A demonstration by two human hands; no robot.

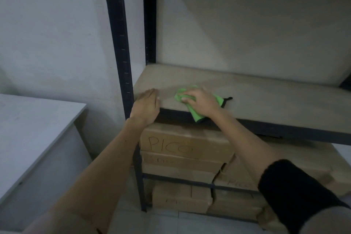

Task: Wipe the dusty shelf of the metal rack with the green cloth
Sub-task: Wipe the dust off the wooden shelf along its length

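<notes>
The dusty beige shelf (266, 93) of the black metal rack (121, 43) lies in front of me. My right hand (201, 102) grips the bunched green cloth (195, 115) on the shelf's front part; one black-edged end of the cloth hangs over the front rim. My left hand (147, 105) rests flat, fingers straight, on the shelf's front left corner beside the rack's upright.
Cardboard boxes (182, 144) marked "PICO" are stacked on the lower shelves under my hands. A grey table (38, 119) stands to the left against the white wall. The shelf stretches bare to the right and back.
</notes>
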